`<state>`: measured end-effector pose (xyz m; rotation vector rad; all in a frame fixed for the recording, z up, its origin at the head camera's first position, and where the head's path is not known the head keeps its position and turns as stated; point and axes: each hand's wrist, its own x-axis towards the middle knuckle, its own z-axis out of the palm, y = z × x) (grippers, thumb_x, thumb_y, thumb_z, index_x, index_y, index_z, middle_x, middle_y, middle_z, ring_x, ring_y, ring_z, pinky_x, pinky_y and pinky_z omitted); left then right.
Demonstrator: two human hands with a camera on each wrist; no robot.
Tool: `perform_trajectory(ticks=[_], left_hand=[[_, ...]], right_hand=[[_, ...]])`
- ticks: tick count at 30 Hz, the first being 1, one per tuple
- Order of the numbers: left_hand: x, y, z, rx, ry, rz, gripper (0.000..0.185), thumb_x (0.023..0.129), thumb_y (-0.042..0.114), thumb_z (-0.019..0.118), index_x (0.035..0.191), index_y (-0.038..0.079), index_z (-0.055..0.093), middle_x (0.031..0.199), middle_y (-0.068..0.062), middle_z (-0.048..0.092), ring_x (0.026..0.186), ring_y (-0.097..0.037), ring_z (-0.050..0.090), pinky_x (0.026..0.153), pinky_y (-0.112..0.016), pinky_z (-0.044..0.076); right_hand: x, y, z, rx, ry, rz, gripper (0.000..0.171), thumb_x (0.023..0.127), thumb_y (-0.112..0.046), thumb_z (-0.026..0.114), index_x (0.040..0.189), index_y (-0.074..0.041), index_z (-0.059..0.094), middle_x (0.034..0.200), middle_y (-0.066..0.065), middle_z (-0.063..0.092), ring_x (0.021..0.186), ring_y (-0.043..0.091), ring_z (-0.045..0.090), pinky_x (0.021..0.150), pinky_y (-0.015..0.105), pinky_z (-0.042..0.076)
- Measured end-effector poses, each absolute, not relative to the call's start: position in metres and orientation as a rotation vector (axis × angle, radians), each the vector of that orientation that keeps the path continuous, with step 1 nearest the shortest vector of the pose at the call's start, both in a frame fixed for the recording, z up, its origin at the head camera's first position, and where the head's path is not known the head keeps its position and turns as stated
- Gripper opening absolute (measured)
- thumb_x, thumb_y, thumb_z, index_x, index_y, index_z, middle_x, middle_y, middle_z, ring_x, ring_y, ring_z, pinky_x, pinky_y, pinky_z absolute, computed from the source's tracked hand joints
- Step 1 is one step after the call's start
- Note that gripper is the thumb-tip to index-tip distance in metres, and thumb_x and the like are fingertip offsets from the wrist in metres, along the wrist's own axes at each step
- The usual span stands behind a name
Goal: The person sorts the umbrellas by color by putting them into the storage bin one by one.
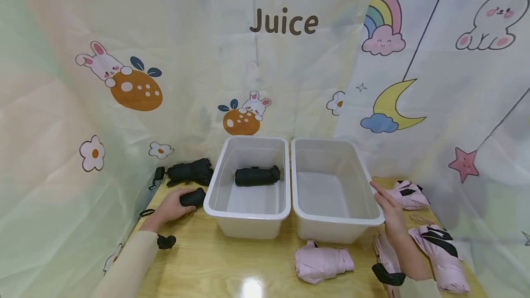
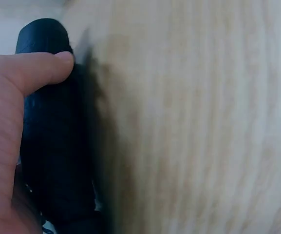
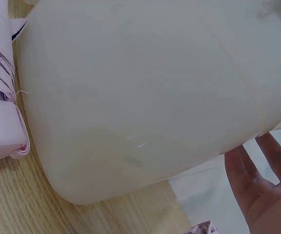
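My left hand [image 1: 170,206] grips a black folded umbrella [image 1: 192,197] on the table, left of the left white bin [image 1: 253,215]. In the left wrist view the thumb lies across the umbrella [image 2: 57,126] near its end; the other fingers are hidden. Another black folded umbrella [image 1: 257,176] lies inside that bin. My right hand [image 1: 391,210], fingers extended, touches the right rim of the right white bin [image 1: 339,220], which has nothing in it. The right wrist view shows those fingertips at the outer side of the bin [image 3: 145,97].
Behind my left hand lies one more black umbrella [image 1: 190,172]. A pink folded umbrella [image 1: 323,262] sits before the right bin. More pink umbrellas [image 1: 440,259] lie around my right forearm, one farther back [image 1: 410,195]. A printed curtain [image 1: 198,49] hangs behind the table.
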<state>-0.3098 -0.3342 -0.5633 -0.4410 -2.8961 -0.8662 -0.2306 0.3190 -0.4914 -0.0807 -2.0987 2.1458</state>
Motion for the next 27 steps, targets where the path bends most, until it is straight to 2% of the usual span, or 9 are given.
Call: perform_trajectory(ticks=[6, 11, 16, 22, 27], left_hand=[[-0.307, -0.344, -0.531, -0.448, -2.899, -0.923, 0.059, 0.076, 0.022, 0.085, 0.130, 0.009, 0.063, 0.126, -0.020, 0.059, 0.108, -0.038, 0.056, 0.084, -0.054, 0.046], [-0.309, -0.350, -0.486, -0.499, -2.901, -0.905, 0.061, 0.075, 0.028, 0.086, 0.130, 0.012, 0.064, 0.129, -0.019, 0.057, 0.110, -0.037, 0.054, 0.083, -0.051, 0.046], [-0.313, -0.348, -0.432, -0.553, -2.923, -0.958, 0.062, 0.076, 0.024, 0.085, 0.132, 0.011, 0.061, 0.126, -0.019, 0.056, 0.103, -0.034, 0.056, 0.080, -0.045, 0.047], [-0.320, -0.324, -0.377, -0.648, -2.929, -0.949, 0.062, 0.077, 0.025, 0.085, 0.133, 0.012, 0.061, 0.118, -0.014, 0.061, 0.088, -0.024, 0.059, 0.070, -0.038, 0.051], [-0.329, -0.286, -0.345, -0.733, -2.946, -0.937, 0.062, 0.077, 0.027, 0.084, 0.133, 0.015, 0.061, 0.121, -0.010, 0.061, 0.085, -0.023, 0.058, 0.070, -0.037, 0.050]], right_hand=[[-0.232, 0.317, -0.492, -0.071, -2.115, 2.133, 0.050, 0.102, -0.034, 0.050, 0.148, -0.017, 0.043, 0.139, -0.016, 0.045, 0.105, 0.000, 0.054, 0.077, 0.018, 0.050], [-0.232, 0.318, -0.491, -0.067, -2.105, 2.130, 0.051, 0.102, -0.034, 0.050, 0.149, -0.015, 0.042, 0.135, -0.017, 0.048, 0.105, 0.000, 0.054, 0.077, 0.018, 0.050], [-0.231, 0.319, -0.490, -0.064, -2.096, 2.128, 0.050, 0.102, -0.033, 0.051, 0.148, -0.014, 0.043, 0.135, -0.017, 0.048, 0.105, 0.001, 0.055, 0.077, 0.018, 0.050], [-0.231, 0.318, -0.489, -0.079, -2.088, 2.118, 0.049, 0.102, -0.033, 0.051, 0.147, -0.015, 0.046, 0.136, -0.016, 0.048, 0.105, 0.001, 0.055, 0.077, 0.019, 0.050], [-0.232, 0.317, -0.489, -0.085, -2.092, 2.124, 0.050, 0.102, -0.033, 0.051, 0.147, -0.014, 0.044, 0.137, -0.015, 0.048, 0.105, 0.002, 0.055, 0.077, 0.019, 0.051]])
